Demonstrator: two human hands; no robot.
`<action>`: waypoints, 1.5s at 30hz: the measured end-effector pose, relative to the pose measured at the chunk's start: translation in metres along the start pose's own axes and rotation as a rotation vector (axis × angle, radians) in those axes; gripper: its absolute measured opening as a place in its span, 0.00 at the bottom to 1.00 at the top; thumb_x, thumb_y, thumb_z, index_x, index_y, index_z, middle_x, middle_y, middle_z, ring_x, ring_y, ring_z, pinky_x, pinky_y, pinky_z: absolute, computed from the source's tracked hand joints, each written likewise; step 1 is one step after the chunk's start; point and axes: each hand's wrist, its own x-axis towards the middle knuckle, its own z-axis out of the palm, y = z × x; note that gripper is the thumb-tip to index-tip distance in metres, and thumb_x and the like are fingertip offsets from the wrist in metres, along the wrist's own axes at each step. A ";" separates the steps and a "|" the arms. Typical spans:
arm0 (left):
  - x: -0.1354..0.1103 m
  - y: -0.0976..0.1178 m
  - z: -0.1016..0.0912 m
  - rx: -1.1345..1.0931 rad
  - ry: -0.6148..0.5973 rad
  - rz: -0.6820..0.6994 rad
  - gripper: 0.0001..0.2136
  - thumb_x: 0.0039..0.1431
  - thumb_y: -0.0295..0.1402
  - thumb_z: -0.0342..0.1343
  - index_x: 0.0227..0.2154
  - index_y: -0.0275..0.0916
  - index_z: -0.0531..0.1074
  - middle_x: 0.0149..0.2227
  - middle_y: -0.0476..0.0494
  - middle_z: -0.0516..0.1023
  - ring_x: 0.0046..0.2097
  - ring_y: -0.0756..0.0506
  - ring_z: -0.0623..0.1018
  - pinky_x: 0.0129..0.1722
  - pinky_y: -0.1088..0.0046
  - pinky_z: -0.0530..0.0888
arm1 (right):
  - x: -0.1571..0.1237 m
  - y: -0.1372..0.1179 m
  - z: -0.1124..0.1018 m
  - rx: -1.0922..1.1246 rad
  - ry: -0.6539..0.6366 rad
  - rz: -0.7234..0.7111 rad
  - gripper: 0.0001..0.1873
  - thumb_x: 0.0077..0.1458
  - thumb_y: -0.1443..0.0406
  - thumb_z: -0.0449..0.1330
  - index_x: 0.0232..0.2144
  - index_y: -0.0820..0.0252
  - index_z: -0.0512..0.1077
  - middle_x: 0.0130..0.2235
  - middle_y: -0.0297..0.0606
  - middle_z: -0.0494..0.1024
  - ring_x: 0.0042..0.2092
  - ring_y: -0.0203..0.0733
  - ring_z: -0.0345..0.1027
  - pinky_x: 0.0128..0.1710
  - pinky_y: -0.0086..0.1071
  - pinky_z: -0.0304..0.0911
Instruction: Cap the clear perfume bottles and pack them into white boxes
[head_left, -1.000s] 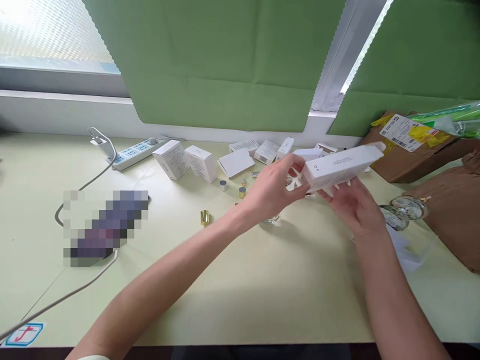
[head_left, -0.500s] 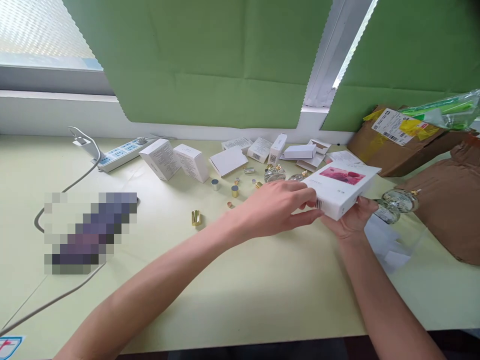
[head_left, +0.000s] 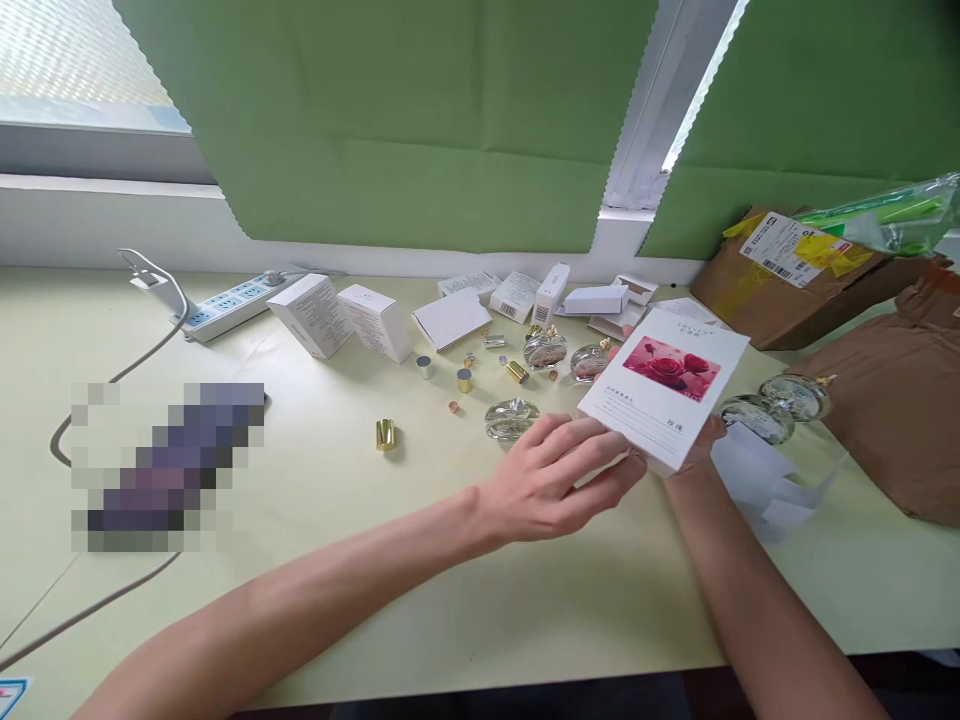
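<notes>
I hold a flat white box with a red rose picture above the pale green table, its printed face turned up toward me. My right hand supports it from underneath and is mostly hidden; a thumb shows at the box's near edge and fingertips at its far corner. My left hand touches the box's near left corner with its fingertips, fingers loosely extended. A round glass bottle sits on the table just beyond my left hand.
Two more glass bottles, gold and silver caps and several small white cartons lie scattered behind. A power strip with cable is far left. Cardboard boxes and brown paper stand at the right; two further bottles lie beside them.
The box has been turned from edge-on and raised to flat with its rose face up, and lowered nearer the table. My left hand slid from its far end to its near corner.
</notes>
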 end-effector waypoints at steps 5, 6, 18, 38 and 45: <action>-0.016 0.014 0.005 0.048 -0.061 -0.060 0.19 0.60 0.35 0.59 0.54 0.38 0.70 0.49 0.42 0.79 0.57 0.44 0.73 0.50 0.66 0.73 | 0.000 -0.001 -0.004 -0.090 0.053 0.049 0.49 0.33 0.39 0.67 0.60 0.34 0.65 0.61 0.30 0.71 0.62 0.54 0.64 0.54 0.48 0.66; -0.019 0.016 0.006 0.055 -0.089 -0.072 0.21 0.61 0.37 0.58 0.56 0.38 0.68 0.51 0.41 0.78 0.59 0.43 0.71 0.53 0.65 0.72 | -0.001 -0.001 -0.004 -0.109 0.069 0.052 0.49 0.33 0.39 0.67 0.60 0.34 0.64 0.61 0.30 0.71 0.63 0.55 0.63 0.54 0.48 0.66; -0.023 0.018 0.007 0.090 -0.218 -0.172 0.30 0.61 0.34 0.54 0.65 0.34 0.58 0.56 0.32 0.74 0.67 0.38 0.64 0.64 0.59 0.63 | 0.000 -0.004 -0.002 -0.175 0.138 0.078 0.53 0.31 0.42 0.68 0.62 0.32 0.61 0.66 0.30 0.64 0.64 0.55 0.61 0.55 0.49 0.65; -0.025 0.022 0.008 -0.055 -0.326 0.000 0.18 0.59 0.27 0.53 0.52 0.35 0.74 0.51 0.35 0.76 0.52 0.42 0.74 0.46 0.63 0.73 | -0.013 -0.026 -0.006 -0.123 0.074 0.194 0.41 0.29 0.46 0.73 0.49 0.39 0.70 0.54 0.36 0.72 0.53 0.55 0.69 0.49 0.48 0.67; 0.023 -0.022 -0.022 -0.167 -0.275 -0.027 0.06 0.64 0.30 0.50 0.38 0.39 0.72 0.30 0.49 0.76 0.34 0.49 0.74 0.34 0.71 0.69 | -0.015 -0.035 -0.004 -0.039 0.134 0.174 0.28 0.40 0.60 0.67 0.48 0.44 0.74 0.55 0.36 0.77 0.52 0.53 0.74 0.50 0.45 0.68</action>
